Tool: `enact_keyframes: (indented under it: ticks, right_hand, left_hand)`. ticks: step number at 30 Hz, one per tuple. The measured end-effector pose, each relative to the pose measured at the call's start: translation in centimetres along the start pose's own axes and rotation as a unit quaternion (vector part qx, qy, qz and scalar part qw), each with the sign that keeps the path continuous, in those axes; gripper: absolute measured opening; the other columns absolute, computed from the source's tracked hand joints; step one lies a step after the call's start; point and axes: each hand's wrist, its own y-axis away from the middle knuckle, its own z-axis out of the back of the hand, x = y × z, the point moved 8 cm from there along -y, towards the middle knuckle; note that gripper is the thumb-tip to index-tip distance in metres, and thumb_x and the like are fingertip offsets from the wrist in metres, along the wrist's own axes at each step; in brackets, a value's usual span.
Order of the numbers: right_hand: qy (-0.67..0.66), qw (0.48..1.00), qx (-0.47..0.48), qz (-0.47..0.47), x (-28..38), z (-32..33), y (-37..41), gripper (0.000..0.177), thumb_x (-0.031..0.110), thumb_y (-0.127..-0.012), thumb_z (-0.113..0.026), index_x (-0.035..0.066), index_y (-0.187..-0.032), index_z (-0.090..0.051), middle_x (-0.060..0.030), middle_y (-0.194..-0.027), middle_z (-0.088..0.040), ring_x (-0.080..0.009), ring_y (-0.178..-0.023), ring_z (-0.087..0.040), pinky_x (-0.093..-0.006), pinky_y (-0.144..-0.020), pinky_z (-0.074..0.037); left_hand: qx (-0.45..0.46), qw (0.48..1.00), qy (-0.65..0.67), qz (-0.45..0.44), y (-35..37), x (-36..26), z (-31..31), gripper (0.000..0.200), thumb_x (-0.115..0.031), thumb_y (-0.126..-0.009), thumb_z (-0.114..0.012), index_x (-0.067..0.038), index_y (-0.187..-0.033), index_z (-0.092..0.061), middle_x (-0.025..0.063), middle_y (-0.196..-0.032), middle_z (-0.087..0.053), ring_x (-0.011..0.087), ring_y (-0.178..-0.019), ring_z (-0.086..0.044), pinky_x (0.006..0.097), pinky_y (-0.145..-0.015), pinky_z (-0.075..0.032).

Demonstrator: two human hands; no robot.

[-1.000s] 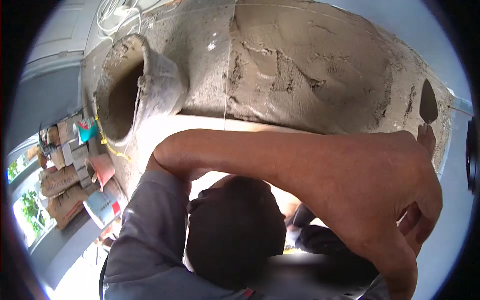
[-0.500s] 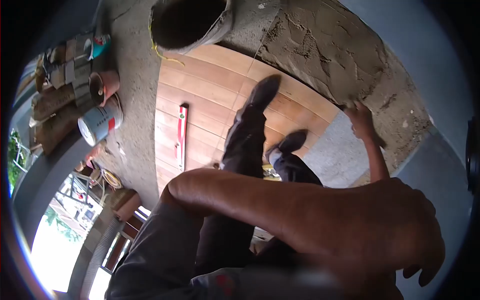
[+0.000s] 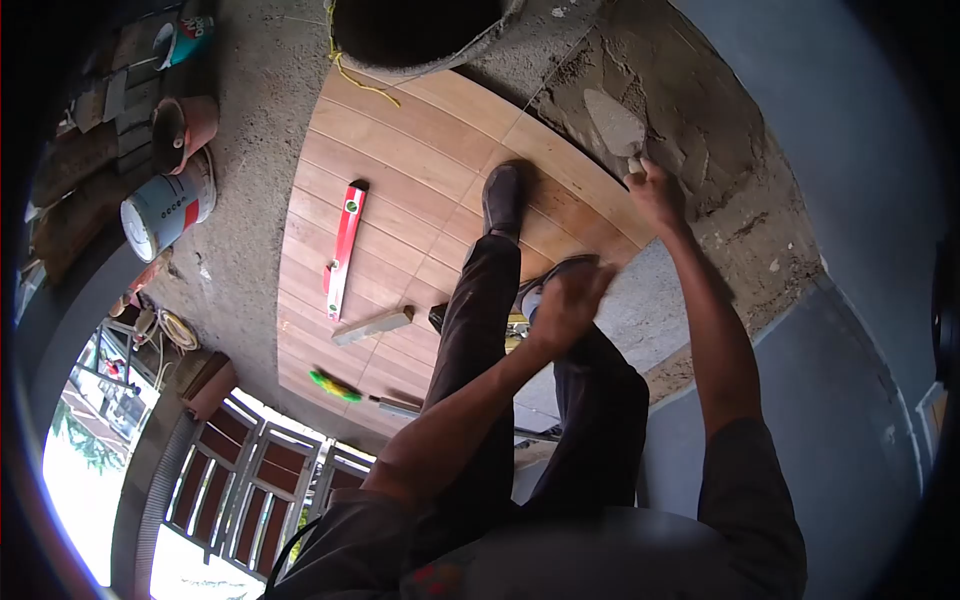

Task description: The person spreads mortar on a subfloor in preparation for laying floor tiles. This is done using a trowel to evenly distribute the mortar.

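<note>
My right hand [image 3: 657, 197] is closed round the handle of a pointed trowel [image 3: 614, 122]. The trowel's blade lies over the wet mortar [image 3: 705, 115] beside the tiled edge. In front of my legs is my left hand [image 3: 568, 312], above one shoe, somewhat blurred, with fingers stretched out and nothing visible in them. Wood-look tiles [image 3: 420, 165] cover the floor under my feet. On them lie a red and white spirit level [image 3: 345, 250], a flat block-like tool [image 3: 373, 326] and a green and yellow brush-like thing [image 3: 335, 386].
A large dark bucket [image 3: 420, 30] with yellow string stands at the top. To the left are a paint pail [image 3: 170, 212], a reddish pot [image 3: 185, 130] and a teal container [image 3: 185, 42]. A grey wall [image 3: 850, 150] rises at right. A grey slab [image 3: 645, 310] borders the tiles.
My left arm has swung back from the right side to in front of my legs. My right hand has moved up and left over the mortar, and the trowel now shows. The view has shifted.
</note>
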Motion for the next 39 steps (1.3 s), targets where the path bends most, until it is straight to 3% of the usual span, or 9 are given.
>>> enact_keyframes:
  ticks: [3, 6, 13, 17, 31, 34, 35, 37, 39]
  right_hand:
    - [0.007, 0.999, 0.037, -0.027, 2.9, 2.1, -0.9, 0.037, 0.034, -0.089, -0.058, 0.007, -0.112, -0.067, -0.0231, -0.105, -0.07, -0.0436, -0.099, -0.067, -0.051, -0.086, -0.053]
    - [-0.009, 0.999, -0.032, 0.013, 7.4, 7.1, -1.2, 0.036, 0.036, -0.09, -0.059, 0.007, -0.109, -0.067, -0.0231, -0.102, -0.07, -0.0446, -0.098, -0.066, -0.0512, -0.084, -0.053]
    - [-0.026, 0.996, -0.049, 0.063, 16.3, 15.3, -3.8, 0.053, 0.041, -0.09, -0.068, 0.002, -0.126, -0.065, -0.0227, -0.113, -0.07, -0.0372, -0.106, -0.069, -0.0408, -0.088, -0.054]
    - [0.012, 0.976, -0.15, 0.158, 19.2, 16.2, -4.5, 0.042, 0.036, -0.09, -0.065, 0.011, -0.123, -0.069, -0.0204, -0.103, -0.072, -0.0386, -0.094, -0.07, -0.0463, -0.081, -0.056]
    - [0.305, 0.922, -0.005, 0.238, 37.1, 8.5, -16.7, 0.022, 0.012, -0.089, -0.056, 0.008, -0.098, -0.076, -0.0181, -0.098, -0.074, -0.0342, -0.095, -0.073, -0.0454, -0.08, -0.058]
    - [0.36, 0.862, -0.056, 0.351, 40.8, 5.9, -19.8, 0.02, 0.012, -0.087, -0.058, 0.01, -0.089, -0.078, -0.0143, -0.097, -0.075, -0.0309, -0.089, -0.074, -0.0426, -0.074, -0.058]
    - [0.381, 0.846, -0.057, 0.368, 41.4, 4.3, -21.3, 0.02, 0.012, -0.086, -0.059, 0.01, -0.089, -0.078, -0.0135, -0.097, -0.075, -0.0302, -0.088, -0.074, -0.0424, -0.072, -0.058]
    - [0.356, 0.834, -0.11, 0.408, 41.4, 2.1, -24.8, 0.016, 0.012, -0.081, -0.061, 0.011, -0.08, -0.077, -0.0109, -0.092, -0.075, -0.0282, -0.081, -0.074, -0.0414, -0.068, -0.057]
    - [0.384, 0.769, -0.176, 0.48, 42.8, 0.6, -25.3, 0.015, 0.012, -0.079, -0.062, 0.012, -0.076, -0.077, -0.0103, -0.084, -0.074, -0.0278, -0.076, -0.073, -0.0413, -0.065, -0.056]
  left_hand:
    - [0.054, 0.954, -0.26, 0.137, -1.0, 7.8, 1.0, 0.037, -0.038, -0.092, -0.066, -0.002, -0.102, -0.072, 0.0235, -0.101, -0.072, 0.0412, -0.094, -0.07, 0.0477, -0.081, -0.055]
    - [-0.044, 0.969, -0.242, -0.006, -2.6, 7.0, -0.9, 0.037, -0.037, -0.095, -0.061, -0.003, -0.099, -0.071, 0.0223, -0.089, -0.073, 0.0388, -0.085, -0.072, 0.0476, -0.077, -0.056]
    - [-0.017, 0.974, -0.221, 0.047, -3.2, 4.6, -0.2, 0.036, -0.037, -0.092, -0.066, -0.003, -0.102, -0.071, 0.0247, -0.095, -0.072, 0.0413, -0.09, -0.071, 0.0498, -0.081, -0.055]
    - [-0.032, 0.972, -0.228, 0.048, -3.8, 3.6, 0.9, 0.035, -0.036, -0.091, -0.068, -0.003, -0.104, -0.071, 0.0241, -0.098, -0.072, 0.0408, -0.094, -0.07, 0.0493, -0.083, -0.055]
    - [-0.066, 0.98, -0.187, -0.007, -5.0, 1.2, 2.7, 0.032, -0.032, -0.09, -0.067, -0.001, -0.1, -0.067, 0.0222, -0.102, -0.069, 0.042, -0.098, -0.068, 0.0521, -0.082, -0.056]
    - [-0.181, 0.982, 0.047, -0.029, -6.0, -1.7, 10.2, 0.028, -0.029, -0.095, -0.064, -0.003, -0.102, -0.069, 0.0222, -0.093, -0.07, 0.0397, -0.085, -0.069, 0.046, -0.074, -0.055]
    - [-0.249, 0.962, 0.088, -0.068, -5.5, -3.5, 15.5, 0.027, -0.026, -0.097, -0.066, -0.004, -0.111, -0.069, 0.0169, -0.092, -0.069, 0.0239, -0.082, -0.066, 0.0404, -0.074, -0.053]
    - [-0.352, 0.932, 0.08, 0.001, -6.6, -4.5, 25.4, 0.035, -0.032, -0.1, -0.062, -0.001, -0.115, -0.067, 0.0182, -0.102, -0.068, 0.0275, -0.091, -0.066, 0.0384, -0.082, -0.052]
    - [-0.503, 0.855, 0.079, -0.096, -9.2, -4.0, 34.1, 0.054, -0.043, -0.096, -0.069, 0.004, -0.123, -0.06, 0.0171, -0.102, -0.067, 0.0266, -0.093, -0.064, 0.0384, -0.081, -0.052]
